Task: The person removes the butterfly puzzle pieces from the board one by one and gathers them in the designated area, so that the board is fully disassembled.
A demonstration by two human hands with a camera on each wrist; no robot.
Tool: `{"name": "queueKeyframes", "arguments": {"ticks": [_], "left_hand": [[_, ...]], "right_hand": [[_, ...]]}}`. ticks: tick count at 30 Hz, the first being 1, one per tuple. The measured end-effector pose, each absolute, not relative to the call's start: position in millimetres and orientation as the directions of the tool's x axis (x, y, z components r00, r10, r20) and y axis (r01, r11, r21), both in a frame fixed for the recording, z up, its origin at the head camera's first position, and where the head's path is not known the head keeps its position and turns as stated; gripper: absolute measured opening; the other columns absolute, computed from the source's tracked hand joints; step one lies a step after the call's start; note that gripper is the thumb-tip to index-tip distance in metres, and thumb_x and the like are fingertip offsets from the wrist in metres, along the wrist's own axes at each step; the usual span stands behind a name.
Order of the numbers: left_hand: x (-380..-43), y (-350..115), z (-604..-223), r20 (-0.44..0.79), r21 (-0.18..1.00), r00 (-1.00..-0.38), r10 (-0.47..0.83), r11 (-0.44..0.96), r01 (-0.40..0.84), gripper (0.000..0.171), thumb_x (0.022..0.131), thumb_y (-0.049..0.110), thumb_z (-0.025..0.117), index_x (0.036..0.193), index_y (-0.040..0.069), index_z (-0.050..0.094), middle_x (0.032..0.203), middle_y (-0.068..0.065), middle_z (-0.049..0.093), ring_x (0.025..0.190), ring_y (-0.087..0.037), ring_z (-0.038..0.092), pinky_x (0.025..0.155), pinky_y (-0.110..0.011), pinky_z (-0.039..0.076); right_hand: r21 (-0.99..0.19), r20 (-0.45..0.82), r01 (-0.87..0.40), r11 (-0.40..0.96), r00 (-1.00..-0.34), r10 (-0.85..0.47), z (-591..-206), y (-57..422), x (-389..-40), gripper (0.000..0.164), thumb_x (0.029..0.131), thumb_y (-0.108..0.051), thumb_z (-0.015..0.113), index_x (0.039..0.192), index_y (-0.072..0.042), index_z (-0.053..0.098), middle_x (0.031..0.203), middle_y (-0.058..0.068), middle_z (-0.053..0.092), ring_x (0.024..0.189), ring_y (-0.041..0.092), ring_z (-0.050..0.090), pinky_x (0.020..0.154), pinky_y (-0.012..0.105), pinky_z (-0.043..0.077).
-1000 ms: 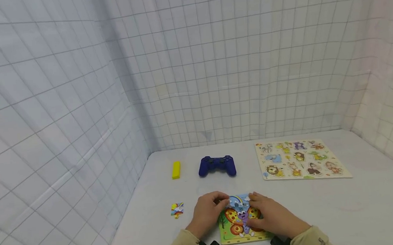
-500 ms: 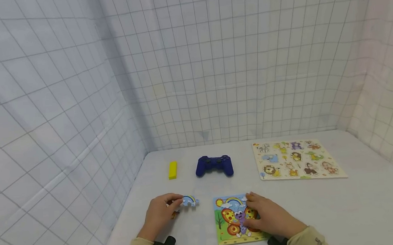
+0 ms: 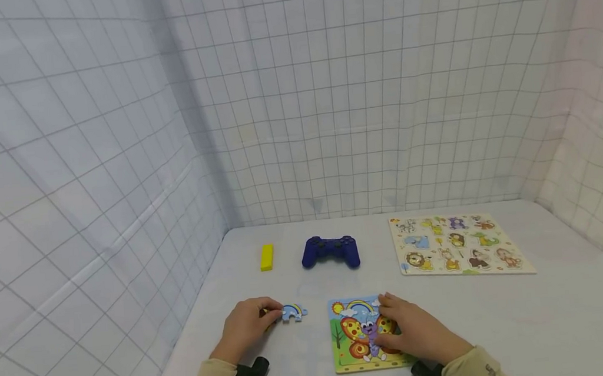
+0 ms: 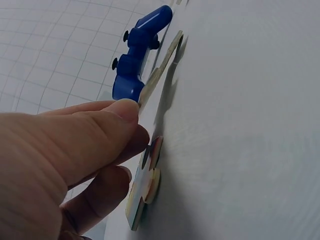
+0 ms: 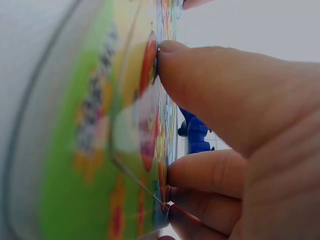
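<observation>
My left hand pinches a blue puzzle piece with a rainbow by its left end, between thumb and fingers. In the left wrist view this piece shows edge-on, tilted, its far end close over the table. Below the fingertips lies a second puzzle piece, mostly hidden by the hand in the head view. To the right is a square butterfly puzzle board. My right hand rests on its right side, thumb on the butterfly and fingertips near the upper right corner, as the right wrist view also shows.
A dark blue game controller lies behind the puzzle board. Left of it is a yellow block. At the back right lies a large animal puzzle board. White grid-patterned cloth walls enclose the table.
The left hand left the butterfly board, moved left to the loose puzzle piece and now has the rainbow piece in its fingers, lowered slightly. The right hand has stayed on the board.
</observation>
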State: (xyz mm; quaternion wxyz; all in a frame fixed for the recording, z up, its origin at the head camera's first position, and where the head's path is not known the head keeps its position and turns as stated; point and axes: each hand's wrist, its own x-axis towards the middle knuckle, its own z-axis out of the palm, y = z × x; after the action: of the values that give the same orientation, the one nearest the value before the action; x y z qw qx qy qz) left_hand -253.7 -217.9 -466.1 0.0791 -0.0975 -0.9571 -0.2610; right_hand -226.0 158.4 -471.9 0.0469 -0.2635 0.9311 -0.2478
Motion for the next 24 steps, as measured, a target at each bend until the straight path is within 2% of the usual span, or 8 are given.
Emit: {"name": "queueKeyframes", "arguments": {"ticks": [8, 16, 24], "left_hand": [[-254.4, -220.6, -465.9, 0.191, 0.494, -0.973, 0.131, 0.844, 0.210, 0.007, 0.089, 0.029, 0.081, 0.093, 0.035, 0.078, 0.088, 0.017, 0.071, 0.073, -0.001, 0.057, 0.065, -0.027, 0.046], [-253.7, -221.0, -464.2, 0.178, 0.497, -0.975, 0.131, 0.843, 0.204, 0.005, 0.091, 0.028, 0.079, 0.096, 0.030, 0.079, 0.085, 0.016, 0.071, 0.070, -0.003, 0.055, 0.062, -0.029, 0.045], [-255.3, -217.7, -464.8, 0.250, 0.519, -0.967, 0.058, 0.835, 0.184, 0.010, 0.093, 0.025, 0.078, 0.102, 0.029, 0.079, 0.090, 0.014, 0.074, 0.068, -0.002, 0.056, 0.058, -0.026, 0.044]], "right_hand": [[-0.473, 0.042, -0.465, 0.748, -0.861, -0.507, -473.5, 157.2, -227.6, 0.077, 0.091, -0.058, 0.071, 0.139, 0.001, 0.062, 0.156, 0.021, 0.047, 0.148, 0.043, 0.039, 0.113, 0.059, 0.037], [-0.480, 0.046, -0.467, 0.743, -0.859, -0.510, -474.9, 157.0, -228.8, 0.076, 0.091, -0.057, 0.072, 0.139, 0.001, 0.061, 0.156, 0.021, 0.046, 0.148, 0.042, 0.038, 0.114, 0.058, 0.037], [-0.486, 0.046, -0.469, 0.738, -0.856, -0.514, -473.8, 157.9, -227.4, 0.077, 0.091, -0.058, 0.071, 0.138, 0.002, 0.061, 0.156, 0.023, 0.046, 0.148, 0.043, 0.038, 0.114, 0.059, 0.037]]}}
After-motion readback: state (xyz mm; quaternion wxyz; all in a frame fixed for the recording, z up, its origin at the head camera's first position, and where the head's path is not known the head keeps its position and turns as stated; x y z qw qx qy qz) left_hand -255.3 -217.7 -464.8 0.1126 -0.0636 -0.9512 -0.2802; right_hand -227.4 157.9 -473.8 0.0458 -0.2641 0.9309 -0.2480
